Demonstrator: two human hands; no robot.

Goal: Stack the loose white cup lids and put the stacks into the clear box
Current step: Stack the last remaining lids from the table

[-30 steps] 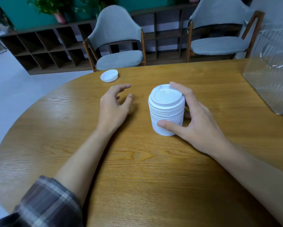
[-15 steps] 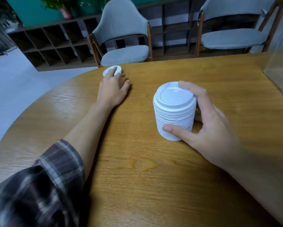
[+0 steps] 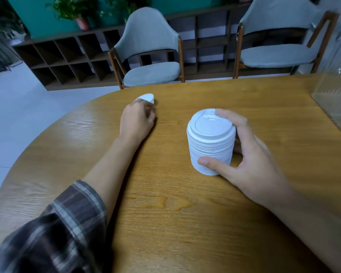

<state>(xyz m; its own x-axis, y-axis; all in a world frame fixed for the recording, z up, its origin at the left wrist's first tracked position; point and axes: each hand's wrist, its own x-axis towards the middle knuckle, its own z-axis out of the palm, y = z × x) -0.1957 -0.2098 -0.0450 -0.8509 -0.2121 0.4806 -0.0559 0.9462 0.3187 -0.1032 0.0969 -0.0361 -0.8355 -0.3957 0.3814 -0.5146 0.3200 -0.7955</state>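
A tall stack of white cup lids [image 3: 211, 142] stands upright on the wooden table [image 3: 165, 213]. My right hand [image 3: 242, 154] wraps around it, thumb at the base in front, fingers over the top rim and far side. Far to the left, near the table's back edge, a single loose white lid [image 3: 146, 97] is tilted up off the wood. My left hand [image 3: 137, 120] has its fingers curled on that lid's near edge. The clear box [image 3: 335, 99] stands at the right edge of the view, partly cut off.
Two grey padded chairs [image 3: 151, 54] [image 3: 280, 42] stand behind the table, in front of a low dark shelf unit [image 3: 67, 56]. The table's rounded edge curves along the left, with pale floor beyond it.
My left hand reached forward to the loose lid at the back edge and curled onto it, tipping it up. My right hand has stayed on the stack.
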